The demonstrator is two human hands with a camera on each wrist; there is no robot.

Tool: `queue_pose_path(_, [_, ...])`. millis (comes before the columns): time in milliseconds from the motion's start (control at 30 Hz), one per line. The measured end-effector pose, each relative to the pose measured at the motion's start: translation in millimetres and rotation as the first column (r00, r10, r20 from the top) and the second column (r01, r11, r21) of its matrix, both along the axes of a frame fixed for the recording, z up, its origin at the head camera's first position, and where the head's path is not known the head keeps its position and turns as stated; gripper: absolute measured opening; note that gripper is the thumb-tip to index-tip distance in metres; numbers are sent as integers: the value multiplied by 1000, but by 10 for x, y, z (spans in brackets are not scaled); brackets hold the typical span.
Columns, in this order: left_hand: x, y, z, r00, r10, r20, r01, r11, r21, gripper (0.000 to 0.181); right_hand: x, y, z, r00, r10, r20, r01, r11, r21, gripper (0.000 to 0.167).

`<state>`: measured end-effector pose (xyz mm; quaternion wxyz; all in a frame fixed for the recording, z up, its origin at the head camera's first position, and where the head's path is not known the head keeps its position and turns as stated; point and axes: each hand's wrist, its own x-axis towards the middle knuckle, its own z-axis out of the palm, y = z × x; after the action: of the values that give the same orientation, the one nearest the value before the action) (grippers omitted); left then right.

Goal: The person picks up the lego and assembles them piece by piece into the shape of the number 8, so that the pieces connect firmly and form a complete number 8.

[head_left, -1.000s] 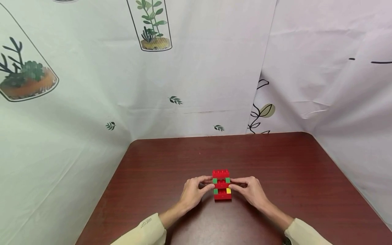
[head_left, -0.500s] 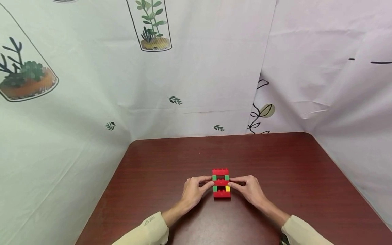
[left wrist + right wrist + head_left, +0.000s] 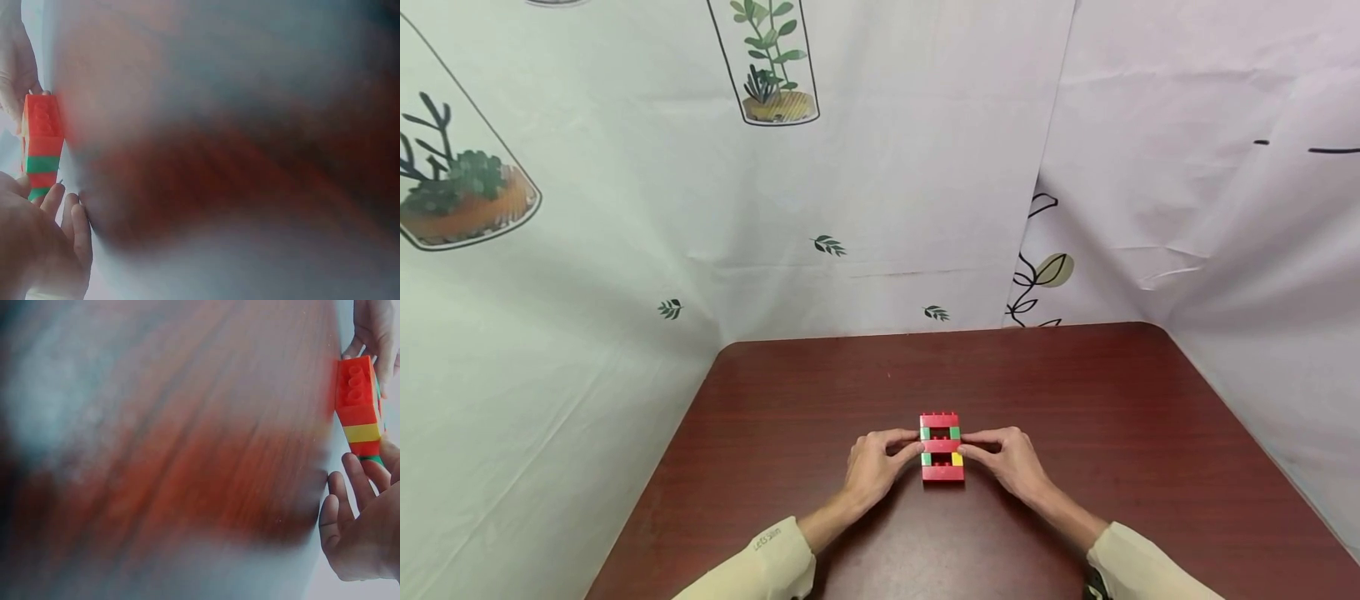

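Note:
Between the hands is a block structure (image 3: pixel 942 447) of toy building bricks. Three long red bricks are joined by small green bricks on the left and by a green and a yellow brick on the right, leaving two gaps. My left hand (image 3: pixel 872 472) pinches its left side with thumb and fingertips. On the opposite side my right hand (image 3: pixel 1015 467) grips it the same way. The left wrist view shows the red studded end and green side bricks of the structure (image 3: pixel 44 119); in the right wrist view the yellow brick (image 3: pixel 362 433) shows.
A dark reddish-brown table (image 3: pixel 820 383) lies beneath the hands. White curtains (image 3: pixel 880 183) printed with plants and jars stand behind it and along both sides. Pale sleeves (image 3: pixel 767 558) cover the forearms.
The block structure has tilted back, so its front face and gaps show more fully and its top studs less. It has shifted slightly away, with both hands still holding its sides.

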<state>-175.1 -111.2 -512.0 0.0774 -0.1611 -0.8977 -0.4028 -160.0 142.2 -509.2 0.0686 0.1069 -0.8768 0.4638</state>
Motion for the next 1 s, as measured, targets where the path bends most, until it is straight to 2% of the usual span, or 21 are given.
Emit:
queue_pose_path(433, [1,-3,-11,1000,-3,-31,2,1000,-22,26,-4,-11,1,1000,-2,19,2,1000,12,24])
queue_pose_path(667, [13,8,-13,1000,-11,-11,11,1000,-20,27,-14,-21,-11,1000,-10,25,10,1000,15,22])
queue_pose_path(1000, [13,-2,-22,999,-29,-19,28,999,-20,27,-21,-25,-31,999,-24,31,23,999,26,21])
